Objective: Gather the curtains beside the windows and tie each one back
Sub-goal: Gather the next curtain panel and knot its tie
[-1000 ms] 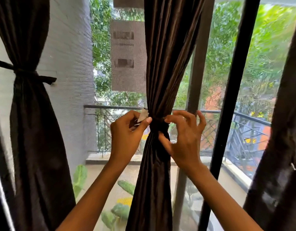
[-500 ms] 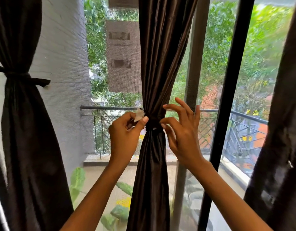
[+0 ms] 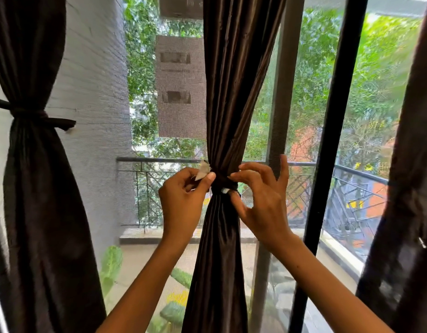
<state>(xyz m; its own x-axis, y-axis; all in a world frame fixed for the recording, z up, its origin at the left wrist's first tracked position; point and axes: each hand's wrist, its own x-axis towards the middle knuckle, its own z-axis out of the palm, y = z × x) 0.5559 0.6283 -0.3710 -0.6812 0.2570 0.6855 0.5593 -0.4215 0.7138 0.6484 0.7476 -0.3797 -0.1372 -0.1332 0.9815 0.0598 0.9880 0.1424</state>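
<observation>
Fastening the tie-back on the middle curtain; both hands at the cinch.

Left hand (image 3: 183, 198) pinches the pale end tab (image 3: 204, 169) of the tie-back (image 3: 223, 185) between thumb and forefinger, just left of the gathered middle curtain (image 3: 222, 236). Right hand (image 3: 262, 200) has fingers spread, tips touching the band's right side, clamped on nothing. A second pale patch shows at the band's front. To do well: keep tension on the tab, press it squarely onto that patch, keep folds bunched. Left curtain (image 3: 34, 188) at the window's left edge is already tied; right curtain (image 3: 409, 188) hangs loose.
</observation>
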